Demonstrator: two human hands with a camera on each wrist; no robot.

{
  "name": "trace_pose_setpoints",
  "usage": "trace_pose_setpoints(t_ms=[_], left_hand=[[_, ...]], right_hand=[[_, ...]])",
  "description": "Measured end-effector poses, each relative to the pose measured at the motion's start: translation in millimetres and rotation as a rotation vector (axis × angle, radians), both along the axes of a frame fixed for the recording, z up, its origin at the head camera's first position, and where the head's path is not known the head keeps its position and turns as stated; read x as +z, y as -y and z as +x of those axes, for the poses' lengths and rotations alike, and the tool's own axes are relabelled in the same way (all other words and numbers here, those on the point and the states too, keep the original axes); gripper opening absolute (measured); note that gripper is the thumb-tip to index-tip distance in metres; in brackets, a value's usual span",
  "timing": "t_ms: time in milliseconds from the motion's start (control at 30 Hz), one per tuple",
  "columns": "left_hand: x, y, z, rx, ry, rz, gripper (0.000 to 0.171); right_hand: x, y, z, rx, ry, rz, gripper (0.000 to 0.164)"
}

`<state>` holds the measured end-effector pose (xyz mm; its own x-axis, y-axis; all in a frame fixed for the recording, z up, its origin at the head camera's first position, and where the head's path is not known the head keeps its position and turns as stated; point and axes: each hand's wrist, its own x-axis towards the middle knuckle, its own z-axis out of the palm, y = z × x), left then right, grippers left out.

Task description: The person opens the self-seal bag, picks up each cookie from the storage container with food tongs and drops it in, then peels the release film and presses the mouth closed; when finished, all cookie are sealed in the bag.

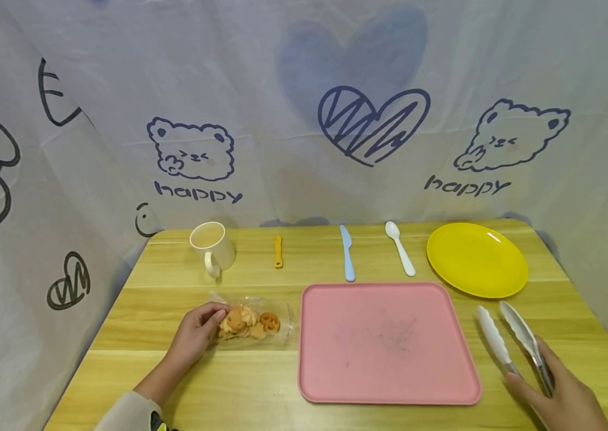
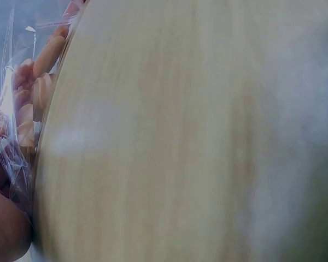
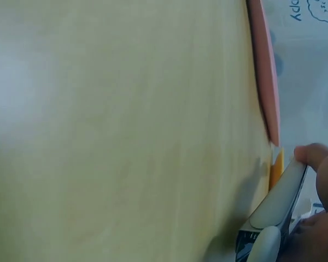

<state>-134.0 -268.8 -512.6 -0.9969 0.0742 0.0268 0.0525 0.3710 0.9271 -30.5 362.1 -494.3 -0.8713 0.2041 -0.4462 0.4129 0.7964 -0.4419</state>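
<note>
**Wood-grained table (image 1: 239,383), loaded far and near**

Along the far side, from left to right, lie a cup (image 1: 219,246), a small orange strip (image 1: 279,251), a knife (image 1: 347,254), a spoon (image 1: 401,250) and a plate (image 1: 476,260). Nearer, a pink tray (image 1: 385,353) lies around the middle, a snack bag (image 1: 250,322) just left of it.

pale cloth backdrop (image 1: 277,161), outlined bears (image 1: 193,152) and hearts (image 1: 374,126), "happy" lettering (image 1: 198,193), wood-grain tabletop (image 1: 250,383)

R hand (image 1: 568,388) cut off at btm, head view; tongs (image 1: 520,333) partly hidden by it.
</note>
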Motion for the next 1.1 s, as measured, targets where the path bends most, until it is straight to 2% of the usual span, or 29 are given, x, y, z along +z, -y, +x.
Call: trace_pose_setpoints(t_ms=[333, 633, 833, 967, 1100], left_hand=[[-3.4, 1, -0.4, -0.001, -0.01, 0.007, 0.023], [-1.7, 1, 0.3, -0.025, -0.059, -0.049, 0.022], [0.0, 0, 2.4, -0.031, -0.127, -0.169, 0.022], [4.0, -1, 2.8, -0.051, -0.18, -0.284, 0.022], [9.1, -2, 3.1, -0.085, -0.219, -0.401, 0.024]], right_hand=[[-19.5, -27, 3.3, -0.016, -0.032, 0.033, 0.12], [-25.6, -23, 6.3, 0.018, -0.164, 0.004, 0.12], [-29.3, -21, 8.8, -0.046, -0.231, 0.005, 0.122], [-25.4, -21, 6.0, -0.12, -0.161, 0.041, 0.13], [-19.3, -21, 4.1, -0.14, -0.089, 0.066, 0.132]])
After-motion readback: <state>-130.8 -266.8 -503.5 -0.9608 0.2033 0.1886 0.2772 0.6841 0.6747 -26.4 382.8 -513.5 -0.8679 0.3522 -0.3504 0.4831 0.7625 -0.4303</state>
